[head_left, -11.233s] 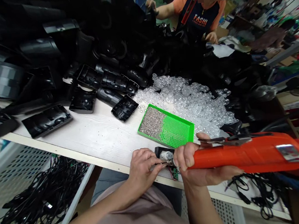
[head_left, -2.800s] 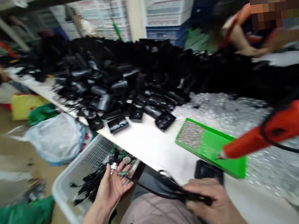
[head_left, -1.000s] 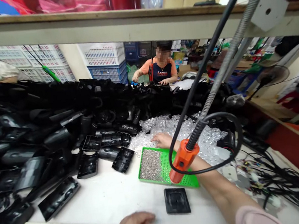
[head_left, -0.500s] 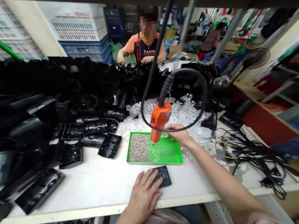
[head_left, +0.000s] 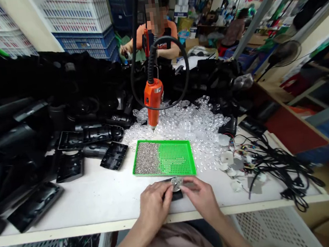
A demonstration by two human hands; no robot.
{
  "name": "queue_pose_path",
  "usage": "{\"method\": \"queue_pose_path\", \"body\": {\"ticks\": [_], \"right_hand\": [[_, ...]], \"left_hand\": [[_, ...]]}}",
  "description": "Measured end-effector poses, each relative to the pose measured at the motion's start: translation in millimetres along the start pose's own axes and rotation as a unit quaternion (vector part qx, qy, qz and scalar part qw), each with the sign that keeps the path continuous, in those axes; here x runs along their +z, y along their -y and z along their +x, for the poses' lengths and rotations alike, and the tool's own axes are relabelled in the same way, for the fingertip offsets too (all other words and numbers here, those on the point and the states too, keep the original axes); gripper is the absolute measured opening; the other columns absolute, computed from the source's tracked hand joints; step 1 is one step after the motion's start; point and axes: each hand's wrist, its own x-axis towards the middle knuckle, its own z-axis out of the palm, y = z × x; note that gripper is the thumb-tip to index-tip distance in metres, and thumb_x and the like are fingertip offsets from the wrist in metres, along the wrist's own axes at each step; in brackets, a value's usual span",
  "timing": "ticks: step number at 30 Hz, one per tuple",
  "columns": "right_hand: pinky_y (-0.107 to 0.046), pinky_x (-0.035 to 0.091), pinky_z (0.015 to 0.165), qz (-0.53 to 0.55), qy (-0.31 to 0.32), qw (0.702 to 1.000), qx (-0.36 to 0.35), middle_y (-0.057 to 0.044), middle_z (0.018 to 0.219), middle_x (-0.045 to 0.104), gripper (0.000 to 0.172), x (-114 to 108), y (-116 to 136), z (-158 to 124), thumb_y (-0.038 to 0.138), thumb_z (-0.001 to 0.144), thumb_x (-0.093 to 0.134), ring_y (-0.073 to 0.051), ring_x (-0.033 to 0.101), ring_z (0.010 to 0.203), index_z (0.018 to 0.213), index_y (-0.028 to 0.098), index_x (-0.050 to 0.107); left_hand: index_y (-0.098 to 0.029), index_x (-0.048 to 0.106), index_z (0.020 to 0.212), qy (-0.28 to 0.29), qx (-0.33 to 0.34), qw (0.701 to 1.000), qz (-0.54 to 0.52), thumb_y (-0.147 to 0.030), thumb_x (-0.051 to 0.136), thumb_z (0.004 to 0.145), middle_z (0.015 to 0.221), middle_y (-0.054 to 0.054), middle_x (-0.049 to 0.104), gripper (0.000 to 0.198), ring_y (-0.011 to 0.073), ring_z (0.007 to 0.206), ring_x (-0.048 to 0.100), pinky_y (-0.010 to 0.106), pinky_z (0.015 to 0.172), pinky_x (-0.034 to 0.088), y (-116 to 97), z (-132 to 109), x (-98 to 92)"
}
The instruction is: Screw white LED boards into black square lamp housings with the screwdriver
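A green tray (head_left: 160, 139) on the worktop (head_left: 102, 206) holds small metal screws (head_left: 146, 159) heaped in its left half, just before a pile of clear lenses (head_left: 188, 124). At front centre, the left hand (head_left: 156, 205) and right hand (head_left: 201, 198) pinch a clear round lens (head_left: 176, 183) between their fingers, above a black plastic housing (head_left: 177, 195).

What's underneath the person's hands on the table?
A black plastic casing sits beneath the left hand and right hand, which hold a small round clear part; the hands hide most of the casing.
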Motion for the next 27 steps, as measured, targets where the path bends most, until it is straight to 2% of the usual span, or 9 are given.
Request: {"method": "queue_pose_path", "body": {"ticks": [3,5,9,12,15,18,20,23,27], "right_hand": [[-0.036,0.055,0.082,-0.178,0.048,0.957,-0.225,-0.008,0.104,0.072,0.025,-6.1,5.4,-8.8,0.019,0.087,0.056,-0.019,0.065,0.093,0.108,0.025,0.069],[-0.034,0.054,0.08,-0.189,0.092,0.942,-0.26,-0.006,0.096,0.072,0.025,-4.9,6.4,-13.6,0.016,0.089,0.053,-0.018,0.065,0.088,0.104,0.025,0.07],[-0.027,0.053,0.064,0.002,0.037,0.999,-0.02,-0.001,0.077,0.068,0.02,9.9,0.3,-18.5,0.028,0.077,0.069,-0.014,0.062,0.068,0.095,0.021,0.063],[-0.024,0.051,0.055,0.189,0.008,0.972,0.139,0.001,0.076,0.066,0.041,19.9,-4.1,-16.8,0.037,0.067,0.077,-0.012,0.059,0.06,0.1,0.022,0.057],[-0.025,0.051,0.053,0.242,0.016,0.951,0.192,-0.003,0.084,0.07,0.052,23.1,-4.4,-16.0,0.042,0.063,0.078,-0.014,0.061,0.064,0.107,0.021,0.057],[-0.027,0.051,0.056,0.167,0.054,0.965,0.193,-0.005,0.081,0.072,0.041,19.7,-2.4,-21.2,0.044,0.069,0.074,-0.016,0.062,0.064,0.099,0.018,0.065],[-0.029,0.051,0.059,0.068,0.064,0.985,0.148,-0.004,0.075,0.071,0.027,13.9,-0.4,-25.7,0.042,0.077,0.068,-0.017,0.062,0.064,0.09,0.018,0.068],[-0.033,0.051,0.072,-0.143,0.022,0.987,-0.068,-0.005,0.083,0.072,0.014,3.0,2.1,-27.8,0.029,0.087,0.059,-0.019,0.064,0.076,0.092,0.021,0.07],[-0.038,0.043,0.086,-0.399,0.009,0.848,-0.35,-0.006,0.086,0.069,0.023,2.2,1.5,-23.0,0.01,0.088,0.054,-0.02,0.06,0.089,0.104,0.02,0.066]], "left_hand": [[-0.02,0.071,0.099,0.026,0.095,0.989,0.114,-0.024,0.047,0.094,0.079,0.006,0.073,0.025,0.0186,0.072,0.065,0.03,0.07,0.05,5.8,-16.6,-5.2],[-0.019,0.07,0.103,0.036,0.109,0.988,0.106,-0.021,0.047,0.094,0.081,0.007,0.073,0.025,0.018,0.074,0.065,0.03,0.071,0.05,9.0,-24.6,-7.7],[-0.022,0.071,0.104,0.038,-0.039,0.995,-0.081,-0.03,0.05,0.093,0.093,0.005,0.074,0.024,0.0172,0.079,0.067,0.028,0.074,0.053,8.0,-27.3,-8.4],[-0.021,0.072,0.096,0.058,-0.174,0.959,-0.215,-0.033,0.053,0.09,0.084,0.003,0.074,0.024,0.0169,0.074,0.067,0.025,0.07,0.053,2.4,-22.8,-6.2],[-0.017,0.072,0.089,0.042,-0.232,0.929,-0.283,-0.035,0.054,0.088,0.071,0.002,0.071,0.025,0.0166,0.069,0.065,0.024,0.066,0.052,-1.2,-20.8,-2.2],[-0.016,0.071,0.087,0.025,-0.247,0.917,-0.313,-0.037,0.054,0.088,0.071,0.002,0.071,0.027,0.0162,0.067,0.064,0.024,0.065,0.051,1.5,-24.4,2.0],[-0.017,0.071,0.09,0.024,-0.219,0.931,-0.292,-0.037,0.053,0.09,0.078,0.004,0.072,0.027,0.0169,0.072,0.066,0.026,0.068,0.053,7.1,-28.6,3.5],[-0.021,0.067,0.11,-0.003,-0.121,0.981,-0.149,-0.039,0.058,0.088,0.106,0.008,0.07,0.029,0.0226,0.098,0.064,0.036,0.087,0.051,19.4,-32.7,4.4],[-0.02,0.051,0.132,0.024,-0.03,0.999,0.024,-0.037,0.073,0.077,0.13,0.014,0.058,0.061,0.0309,0.117,0.054,0.047,0.096,0.046,34.9,-29.0,8.5]]}}
